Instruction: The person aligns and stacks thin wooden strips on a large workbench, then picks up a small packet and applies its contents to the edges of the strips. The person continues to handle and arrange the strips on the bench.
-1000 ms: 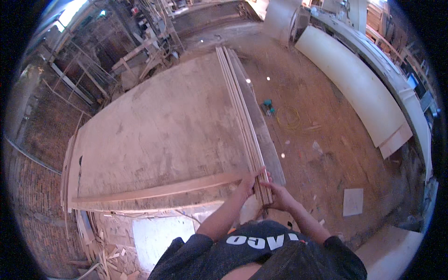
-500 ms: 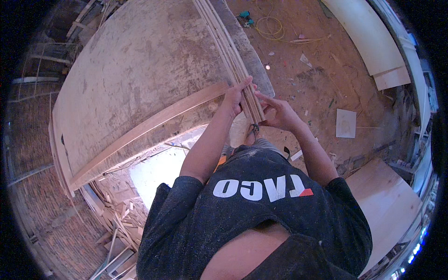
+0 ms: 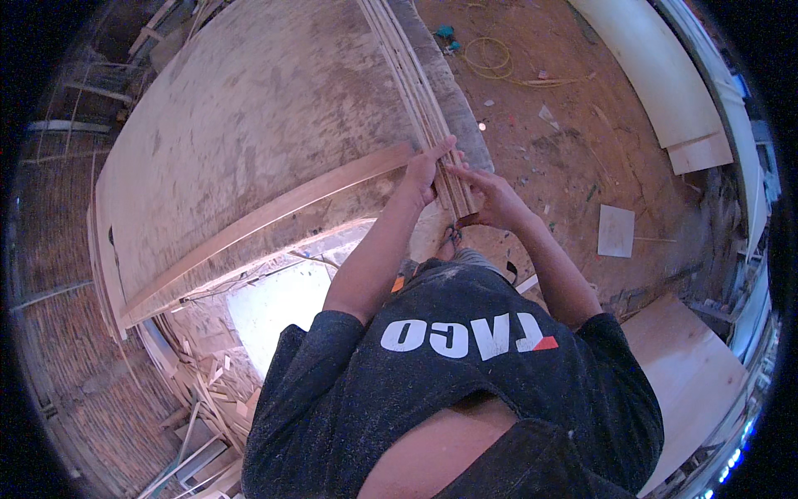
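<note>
A bundle of long, thin wooden strips (image 3: 416,87) lies along the right side of a large worn worktable (image 3: 249,116), its near end jutting past the edge toward my body. My left hand (image 3: 426,173) wraps round the bundle from the left, thumb across the top. From the other side my right hand (image 3: 492,198) grips it close to the near end, its fingers partly hidden by the strips. Left of my left hand, a single wider wooden strip (image 3: 274,218) runs along the table's near edge.
Scrap wood (image 3: 220,387) is heaped on the floor at lower left. A yellow hose (image 3: 489,60) and a teal tool (image 3: 446,35) lie on the dirt floor beyond the table. Pale boards (image 3: 648,75) line the far right; a wooden panel (image 3: 677,366) lies at lower right.
The view has shifted slightly, so table and floor sit a little differently in the picture. Both hands keep their hold on the strips, with barely any movement along them.
</note>
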Tool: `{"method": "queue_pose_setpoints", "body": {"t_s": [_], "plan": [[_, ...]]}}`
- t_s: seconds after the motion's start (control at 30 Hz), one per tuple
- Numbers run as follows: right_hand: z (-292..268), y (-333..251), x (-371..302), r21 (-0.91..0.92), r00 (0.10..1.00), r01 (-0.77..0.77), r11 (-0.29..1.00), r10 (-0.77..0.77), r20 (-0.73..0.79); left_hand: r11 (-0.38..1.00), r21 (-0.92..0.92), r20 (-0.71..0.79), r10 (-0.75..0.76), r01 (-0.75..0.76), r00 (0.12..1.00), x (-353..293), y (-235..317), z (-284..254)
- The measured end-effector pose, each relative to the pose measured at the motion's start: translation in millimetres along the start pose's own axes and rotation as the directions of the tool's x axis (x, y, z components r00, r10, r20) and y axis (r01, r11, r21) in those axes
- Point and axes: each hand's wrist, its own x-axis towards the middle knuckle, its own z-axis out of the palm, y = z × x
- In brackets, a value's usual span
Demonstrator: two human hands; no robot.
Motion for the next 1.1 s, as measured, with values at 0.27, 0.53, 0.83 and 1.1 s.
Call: {"method": "queue_pose_setpoints", "body": {"t_s": [0.27,0.53,0.83,1.1], "plan": [[0.2,8.5,2.7,-0.072,0.999,0.023,0.997,-0.021,0.029,0.999,-0.039,-0.014,0.022,-0.022,1.0,-4.6,-11.2,1.6],[2.8,22.1,-2.5,-0.045,0.997,-0.071,0.996,0.071,0.013,0.993,-0.112,-0.039,0.024,-0.029,0.999,-6.4,-32.2,7.6],[0.6,22.5,-16.0,0.418,0.998,-0.042,0.907,0.062,-0.034,1.0,0.014,0.01,0.018,-0.018,1.0,15.6,-44.5,-7.6],[10.4,30.6,-31.4,0.704,0.949,-0.274,0.655,0.301,0.089,0.999,0.02,-0.01,0.034,-0.034,0.999,15.5,-41.6,-8.1]]}}
